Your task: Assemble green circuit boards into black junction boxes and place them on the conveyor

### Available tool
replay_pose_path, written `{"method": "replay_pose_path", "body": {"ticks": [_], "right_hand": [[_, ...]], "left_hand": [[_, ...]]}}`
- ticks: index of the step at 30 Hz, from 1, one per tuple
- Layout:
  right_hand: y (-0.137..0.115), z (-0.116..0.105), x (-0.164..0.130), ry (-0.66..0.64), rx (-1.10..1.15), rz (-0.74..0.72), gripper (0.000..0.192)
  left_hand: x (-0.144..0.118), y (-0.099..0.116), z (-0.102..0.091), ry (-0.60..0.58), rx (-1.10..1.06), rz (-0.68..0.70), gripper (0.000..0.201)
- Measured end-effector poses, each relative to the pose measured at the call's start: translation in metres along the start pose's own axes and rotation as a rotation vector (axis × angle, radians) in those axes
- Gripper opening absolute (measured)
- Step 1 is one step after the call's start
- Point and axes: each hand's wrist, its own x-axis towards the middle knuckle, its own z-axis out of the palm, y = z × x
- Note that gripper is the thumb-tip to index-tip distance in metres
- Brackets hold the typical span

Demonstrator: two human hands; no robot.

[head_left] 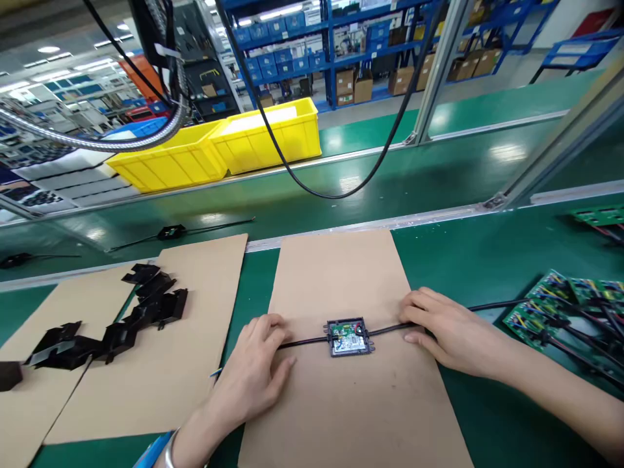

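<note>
A small circuit board in a black open housing (349,337) lies face up on a cardboard sheet (341,273). Black cable runs out of both its sides. To its left, my left hand (256,364) has its fingers curled over the left cable (305,342), the thumb held apart; a blue-tipped cable end (216,372) pokes out beyond that hand. On the other side my right hand (441,328) grips the right cable (390,329) between thumb and fingers. That cable continues past the hand toward the right.
Black plastic housing pieces (146,302) lie heaped on cardboard at the left. Several green circuit boards with cables (541,309) are piled at the right. Behind the ledge stand yellow bins (273,133). A black cable loop (336,195) and a braided hose (121,143) hang overhead.
</note>
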Motion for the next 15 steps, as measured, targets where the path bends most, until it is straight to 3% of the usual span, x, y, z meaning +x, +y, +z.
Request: {"method": "replay_pose_path", "body": {"ticks": [3,5,7,11,13,15], "right_hand": [[0.013,0.002,0.005,0.026,-0.085,0.013,0.018],[0.031,-0.008,0.023,0.042,-0.176,0.020,0.018],[0.057,-0.030,0.052,0.056,-0.279,0.020,0.021],[0.110,-0.083,0.129,0.163,-0.363,0.067,0.032],[0.129,-0.097,0.166,0.233,-0.376,0.115,0.032],[0.141,-0.096,0.195,0.324,-0.396,0.194,0.024]], "left_hand": [[-0.005,-0.014,0.001,0.007,0.004,-0.043,0.012],[0.012,-0.028,-0.003,0.040,0.058,-0.074,0.016],[0.048,-0.047,-0.014,0.071,0.144,-0.114,0.016],[0.150,-0.084,-0.034,0.120,0.254,-0.183,0.013],[0.192,-0.098,-0.036,0.124,0.291,-0.221,0.016],[0.212,-0.109,-0.032,0.125,0.311,-0.256,0.027]]}}
